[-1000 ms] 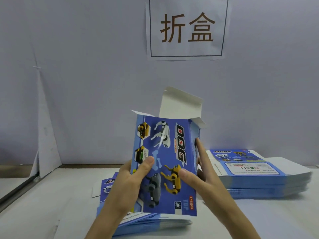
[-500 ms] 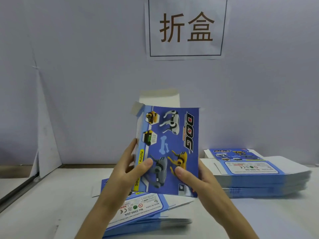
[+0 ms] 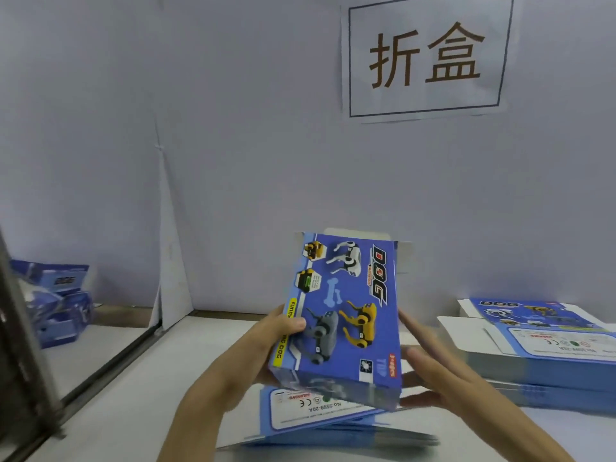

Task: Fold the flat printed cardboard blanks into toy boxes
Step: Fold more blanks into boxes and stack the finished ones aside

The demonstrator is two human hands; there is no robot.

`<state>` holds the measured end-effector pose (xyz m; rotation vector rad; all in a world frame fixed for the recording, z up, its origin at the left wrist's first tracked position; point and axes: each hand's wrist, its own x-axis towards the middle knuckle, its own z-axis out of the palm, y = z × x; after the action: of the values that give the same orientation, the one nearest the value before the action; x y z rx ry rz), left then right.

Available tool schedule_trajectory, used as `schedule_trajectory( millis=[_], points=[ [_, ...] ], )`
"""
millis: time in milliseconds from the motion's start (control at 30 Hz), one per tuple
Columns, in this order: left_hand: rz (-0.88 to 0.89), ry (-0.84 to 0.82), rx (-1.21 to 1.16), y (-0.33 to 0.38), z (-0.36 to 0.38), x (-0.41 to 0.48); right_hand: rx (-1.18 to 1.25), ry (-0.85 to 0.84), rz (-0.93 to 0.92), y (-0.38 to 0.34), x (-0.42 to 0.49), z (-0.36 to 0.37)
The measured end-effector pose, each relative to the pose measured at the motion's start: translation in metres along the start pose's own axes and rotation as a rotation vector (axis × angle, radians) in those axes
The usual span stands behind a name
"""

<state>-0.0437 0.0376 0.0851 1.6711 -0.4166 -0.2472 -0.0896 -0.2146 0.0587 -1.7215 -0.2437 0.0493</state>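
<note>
While a stack of flat blanks point(image 3: 320, 418) lies toward the front edge of the table point(image 3: 140, 395), the toy box point(image 3: 346, 315) is held in the air just above it, already opened into a shallow rectangular sleeve with its printed dog face toward the camera. The left grip point(image 3: 266, 345) clasps the left wall, thumb curled over onto the printed face. The right grip point(image 3: 443, 371) lies against the lower right wall with its fingers extended, supporting rather than clasping. White end flaps point(image 3: 403, 255) at the far end stand untucked. Thin printed card of this kind is judged light, springy at its creases and easily dented on its broad faces. It is best held by the narrow side walls near the corners, and its glossy print may slip. A second stack of blanks point(image 3: 546, 355) sits at the right edge. Finished boxes point(image 3: 56, 301) are piled beyond the left edge, and a paper sign point(image 3: 423, 58) hangs on the back wall.
</note>
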Motion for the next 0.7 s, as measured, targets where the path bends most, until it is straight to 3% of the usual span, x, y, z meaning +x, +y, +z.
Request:
schedule_trajectory(
  millis=[133,267,333,367,500,633,700],
  points=[
    [-0.181,0.307,-0.196,0.011,-0.037,-0.012,-0.087,0.028,0.043,0.004,-0.003,0.003],
    [0.217,0.758,-0.756,0.024,-0.113,-0.002,-0.144,0.119,0.052,0.005,-0.003,0.008],
    [0.384,0.912,-0.819,0.034,-0.135,0.012,-0.135,0.147,0.048,0.006,-0.002,0.010],
    [0.383,0.922,-0.751,0.034,-0.135,0.017,-0.135,0.153,0.042,0.007,-0.001,0.010],
    [0.171,0.552,-0.137,0.001,-0.083,0.042,-0.158,0.129,0.058,0.009,0.002,0.012],
    [-0.165,-0.071,0.680,-0.067,-0.011,0.057,-0.237,0.032,0.075,0.014,0.008,0.017],
    [-0.324,-0.254,0.970,-0.085,0.011,0.062,-0.284,0.032,0.071,0.019,0.008,0.017]
  ],
)
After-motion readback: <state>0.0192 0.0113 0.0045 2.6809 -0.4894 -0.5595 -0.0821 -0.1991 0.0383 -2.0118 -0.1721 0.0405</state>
